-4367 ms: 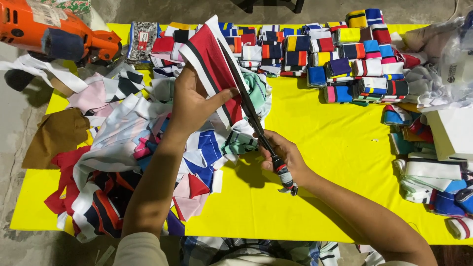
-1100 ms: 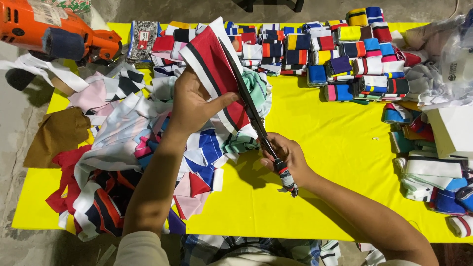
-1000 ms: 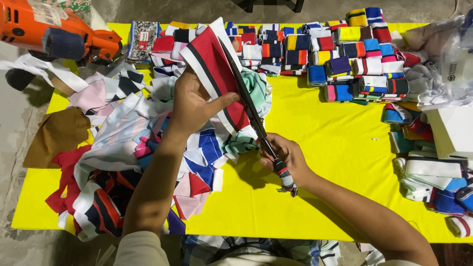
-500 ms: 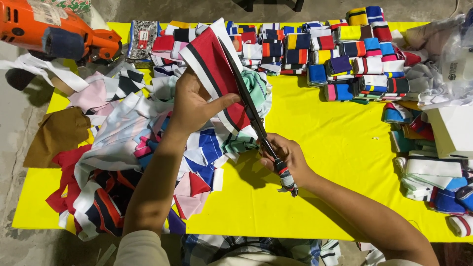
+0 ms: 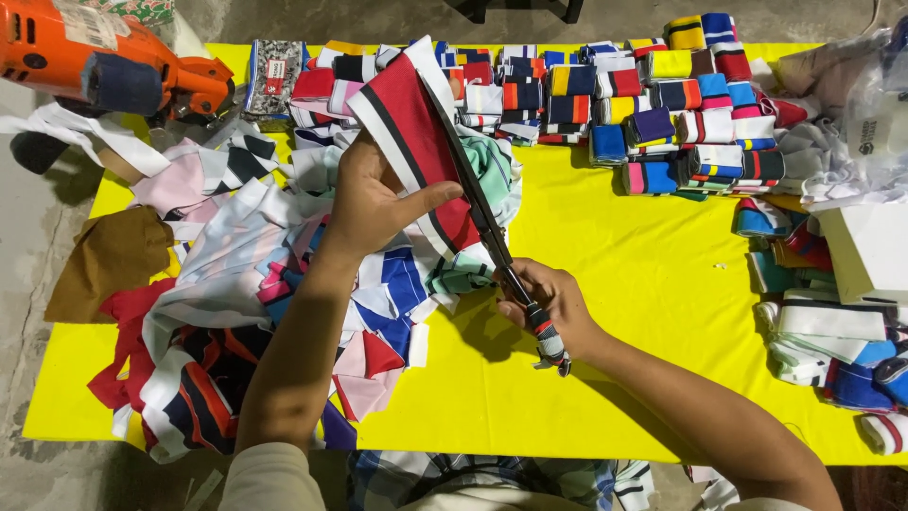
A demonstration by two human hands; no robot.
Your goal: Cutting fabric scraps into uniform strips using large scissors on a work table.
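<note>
My left hand [image 5: 374, 199] holds up a red cloth piece [image 5: 411, 142] with black and white stripes, thumb pressed on its front. My right hand [image 5: 553, 303] grips the wrapped handles of long dark scissors [image 5: 482, 218], whose blades run up along the right edge of the cloth. Both hands work above a yellow sheet [image 5: 605, 312]. Under my left forearm lies a heap of mixed fabric scraps [image 5: 246, 303] in white, blue, red and pink.
Rows of folded striped fabric pieces [image 5: 605, 95] fill the back of the sheet. More folded pieces [image 5: 832, 331] and a white box [image 5: 865, 251] sit at the right. An orange power tool [image 5: 104, 66] lies at the back left, a brown cloth [image 5: 109, 260] at the left.
Almost nothing differs; the scissors stay along the cloth's right edge, and both hands hold the same place.
</note>
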